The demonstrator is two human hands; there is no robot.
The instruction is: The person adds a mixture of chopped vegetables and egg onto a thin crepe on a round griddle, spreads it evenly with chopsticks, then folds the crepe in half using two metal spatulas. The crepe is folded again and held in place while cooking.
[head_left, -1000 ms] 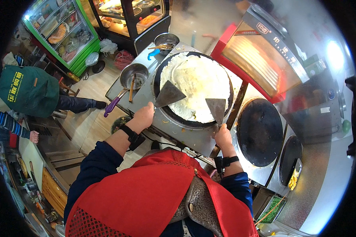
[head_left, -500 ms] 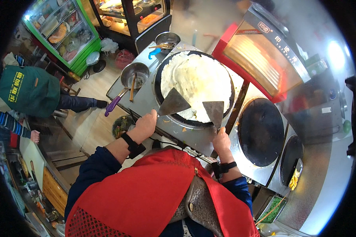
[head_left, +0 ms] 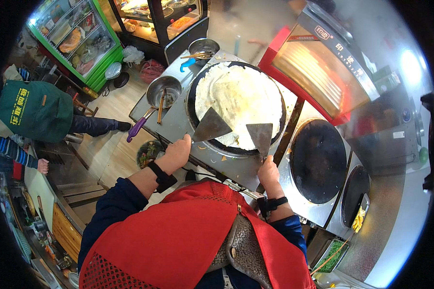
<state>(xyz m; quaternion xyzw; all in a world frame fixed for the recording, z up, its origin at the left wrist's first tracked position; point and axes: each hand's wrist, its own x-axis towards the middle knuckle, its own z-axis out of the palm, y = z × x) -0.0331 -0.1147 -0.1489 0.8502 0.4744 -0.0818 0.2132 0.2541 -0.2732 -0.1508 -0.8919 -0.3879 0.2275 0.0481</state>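
A large pale crepe (head_left: 240, 98) lies spread over a round black griddle (head_left: 196, 107) set in a steel counter. My left hand (head_left: 178, 152) grips a flat metal scraper (head_left: 210, 125), its blade over the near left edge of the crepe. My right hand (head_left: 268, 172) grips a second metal scraper (head_left: 260, 137), its blade resting on the near right edge of the crepe. Both blades point away from me toward the griddle's middle.
A second black griddle (head_left: 318, 160) and a smaller one (head_left: 355, 196) sit to the right. A pan with a purple handle (head_left: 158, 98) and a metal bowl (head_left: 203, 47) stand left and behind. A red heated case (head_left: 323, 72) is at the back; a person in a green apron (head_left: 33, 111) stands left.
Both scrapers have shifted slightly along the near edge of the crepe; my left hand has drawn back toward me and to the right.
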